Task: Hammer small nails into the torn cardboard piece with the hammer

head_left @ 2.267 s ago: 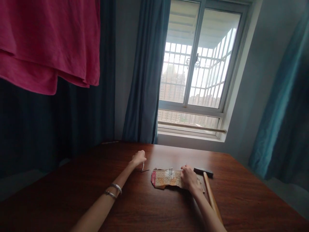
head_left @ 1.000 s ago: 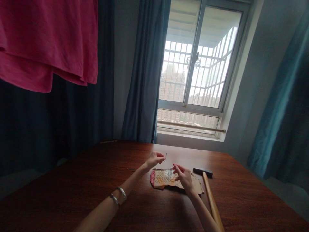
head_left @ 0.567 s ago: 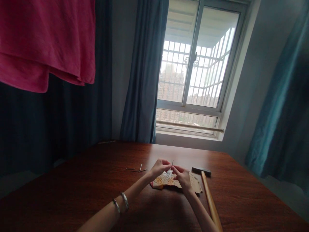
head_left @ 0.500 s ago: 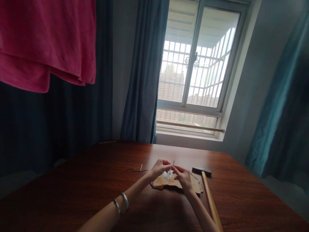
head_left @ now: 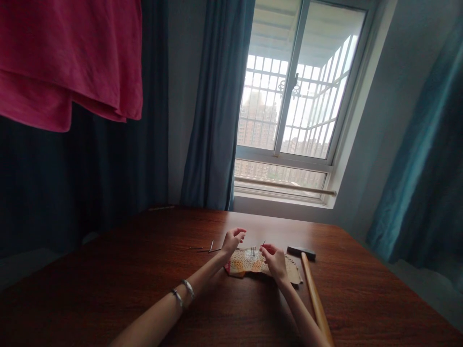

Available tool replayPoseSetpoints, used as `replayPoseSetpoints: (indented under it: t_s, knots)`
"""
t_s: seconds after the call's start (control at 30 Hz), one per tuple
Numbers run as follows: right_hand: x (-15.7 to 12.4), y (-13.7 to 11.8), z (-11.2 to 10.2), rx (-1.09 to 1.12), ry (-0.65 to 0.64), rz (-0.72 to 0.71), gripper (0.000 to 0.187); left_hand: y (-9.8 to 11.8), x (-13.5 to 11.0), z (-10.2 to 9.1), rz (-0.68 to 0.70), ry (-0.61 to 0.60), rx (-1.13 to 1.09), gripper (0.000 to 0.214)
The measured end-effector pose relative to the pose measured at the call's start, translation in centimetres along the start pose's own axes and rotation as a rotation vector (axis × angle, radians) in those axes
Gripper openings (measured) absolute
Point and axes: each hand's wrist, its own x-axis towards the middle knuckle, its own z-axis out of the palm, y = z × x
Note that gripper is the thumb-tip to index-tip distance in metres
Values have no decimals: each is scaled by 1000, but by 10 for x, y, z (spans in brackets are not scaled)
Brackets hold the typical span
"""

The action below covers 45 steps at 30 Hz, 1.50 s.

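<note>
Between the thumb and fingers of my right hand (head_left: 274,261) is a thin dark nail (head_left: 264,243), its end pointing up. This hand hovers over the right half of a spotted, ragged-edged board (head_left: 246,262) lying flat. Several nails (head_left: 253,251) stand upright near the board's back edge, just left of my right hand. My left hand (head_left: 232,241) is raised above the board's back left corner, fingers loosely bent and apart, with nothing seen in them. To its left, several loose nails (head_left: 208,249) lie on the table.
A hammer with a dark head (head_left: 302,253) and wooden handle (head_left: 315,296) lies right of the board, close to my right forearm. All this is on a brown wooden table (head_left: 144,270). Behind are a window (head_left: 285,159) and blue curtains (head_left: 213,120); a pink cloth (head_left: 72,62) hangs upper left.
My hands, together over the board before, have separated. My left hand has moved left and its fingers have let go; my right hand keeps the nail, which now leans.
</note>
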Motion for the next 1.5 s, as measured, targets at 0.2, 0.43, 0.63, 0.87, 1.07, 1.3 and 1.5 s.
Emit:
replayPoseSetpoints:
  t_s: [0.2,0.43,0.63,0.87,1.07,1.3,1.5]
  knots:
    - [2,8,5,-209,8,-127,28,-25,-6,8,-54,-109,-62,42]
    - [10,29,8,-270,-33,-177,29,-31,-12,16,-88,-157,16,47]
    - [10,32,7,-253,-51,-193,28,-27,-16,15,-124,-141,7,44]
    - [9,28,7,-238,-71,-189,28,-26,-18,15,-126,-135,-1,40]
    - [8,29,9,-250,-68,-184,27,-32,-15,14,-110,-146,-7,40]
    - [6,26,10,-324,-63,-181,26,-36,-14,14,-14,-173,150,33]
    - [3,25,11,-405,-51,-197,24,-34,-17,16,92,-245,242,29]
